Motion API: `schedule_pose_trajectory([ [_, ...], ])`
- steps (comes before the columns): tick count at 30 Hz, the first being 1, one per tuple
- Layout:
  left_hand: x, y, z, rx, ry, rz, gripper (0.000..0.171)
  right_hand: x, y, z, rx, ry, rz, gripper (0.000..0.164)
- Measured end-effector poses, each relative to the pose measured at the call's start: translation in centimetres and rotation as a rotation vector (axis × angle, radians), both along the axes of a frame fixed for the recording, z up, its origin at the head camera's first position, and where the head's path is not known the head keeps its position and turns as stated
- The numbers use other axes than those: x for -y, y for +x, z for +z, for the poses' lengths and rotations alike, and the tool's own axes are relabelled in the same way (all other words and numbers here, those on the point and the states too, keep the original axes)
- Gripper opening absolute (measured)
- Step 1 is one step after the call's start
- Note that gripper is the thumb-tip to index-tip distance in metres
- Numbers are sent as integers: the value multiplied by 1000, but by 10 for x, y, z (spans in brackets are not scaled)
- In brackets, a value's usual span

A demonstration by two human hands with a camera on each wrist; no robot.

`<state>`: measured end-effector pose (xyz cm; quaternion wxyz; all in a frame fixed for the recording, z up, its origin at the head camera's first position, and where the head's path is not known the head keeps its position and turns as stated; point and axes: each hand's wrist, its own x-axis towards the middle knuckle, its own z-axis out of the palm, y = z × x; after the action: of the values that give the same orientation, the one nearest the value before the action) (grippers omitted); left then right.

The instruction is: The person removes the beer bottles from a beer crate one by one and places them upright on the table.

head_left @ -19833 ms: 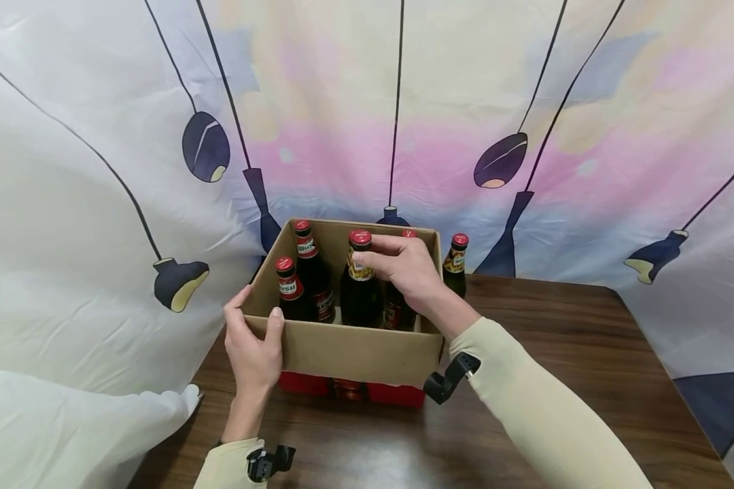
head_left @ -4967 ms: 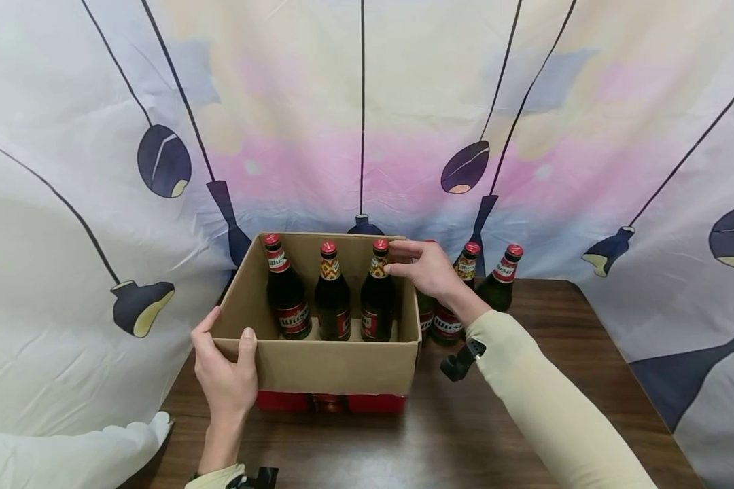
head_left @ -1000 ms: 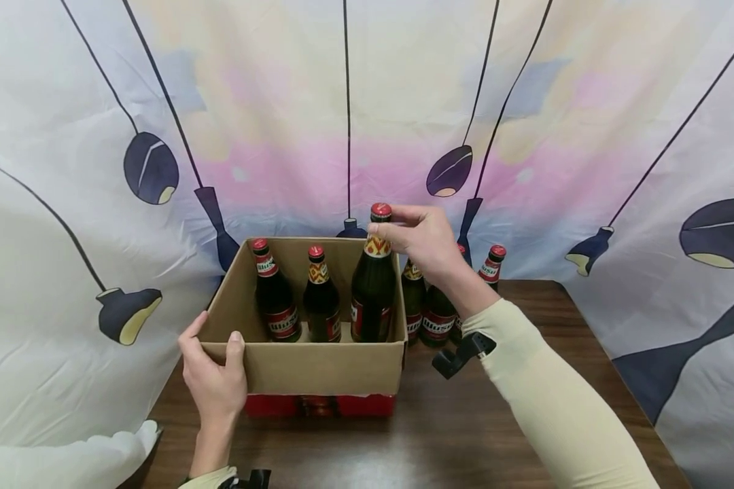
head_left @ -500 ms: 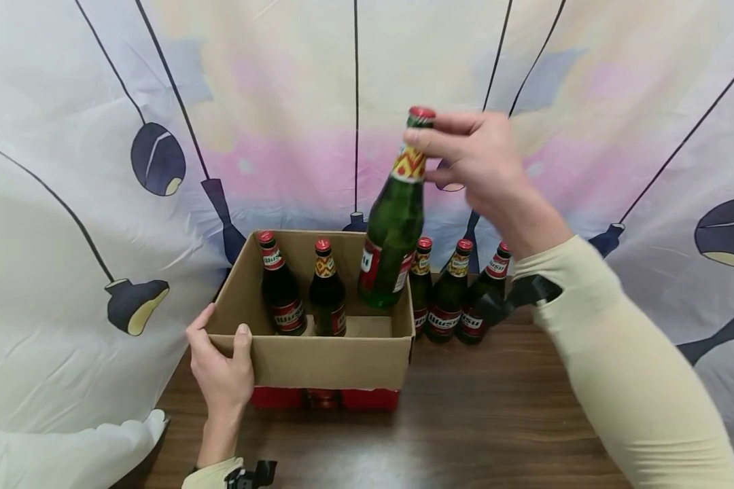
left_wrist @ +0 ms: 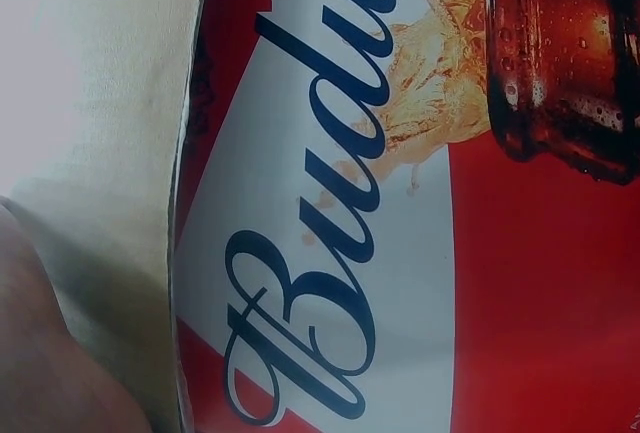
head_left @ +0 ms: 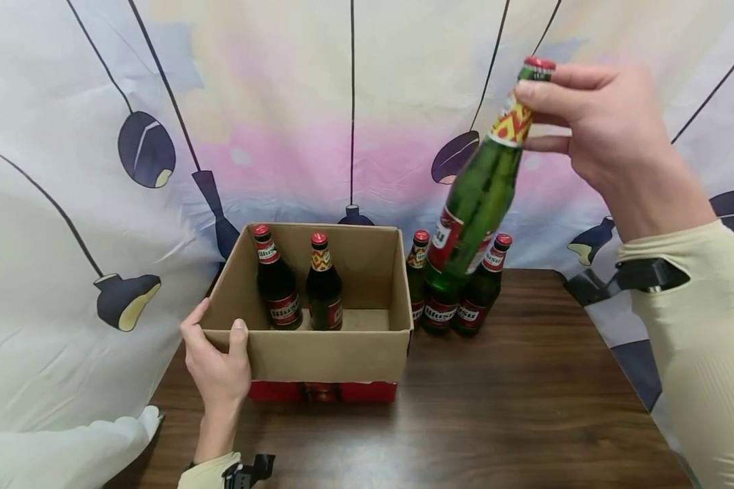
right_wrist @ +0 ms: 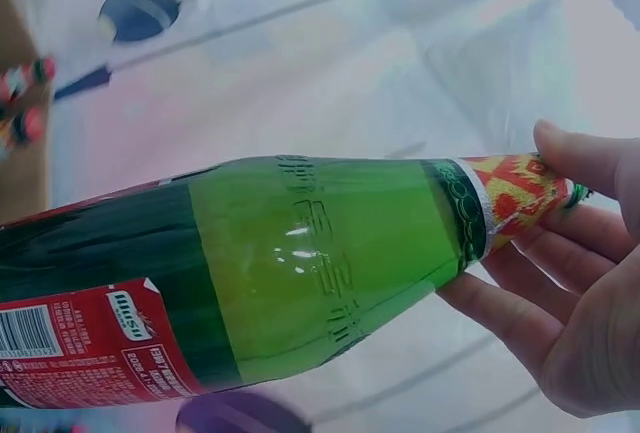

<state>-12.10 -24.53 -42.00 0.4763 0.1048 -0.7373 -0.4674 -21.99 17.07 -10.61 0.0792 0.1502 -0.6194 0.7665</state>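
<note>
Up and right of the Budweiser carton [head_left: 325,357] swung the Wusu bottle [head_left: 482,193], right hand [head_left: 614,129] pinching its neck, left hand [head_left: 217,367] gripping the carton; I judged this unloading, with careful lowering due.

"WUSU" is showing on the red barcode label [right_wrist: 100,343] of the bottle [head_left: 483,190] in the right grip [head_left: 612,125] and on a standing bottle [head_left: 438,314] down and left of it, while a cut-off "Budw" is running across the box [left_wrist: 420,213] the left grip [head_left: 220,367] is holding.
</note>
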Motion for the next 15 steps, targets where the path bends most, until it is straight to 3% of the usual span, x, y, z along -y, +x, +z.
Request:
schedule_pose_trajectory([
  [6,-1,2,0,9,-2,4,61,-28,2,-46,111,108,-52,27],
  [10,-1,6,-3,25,-3,9,61,-41,6,-86,162,256,-105,20],
  [15,0,6,-2,12,2,13,61,-49,10,-128,207,323,-113,21],
])
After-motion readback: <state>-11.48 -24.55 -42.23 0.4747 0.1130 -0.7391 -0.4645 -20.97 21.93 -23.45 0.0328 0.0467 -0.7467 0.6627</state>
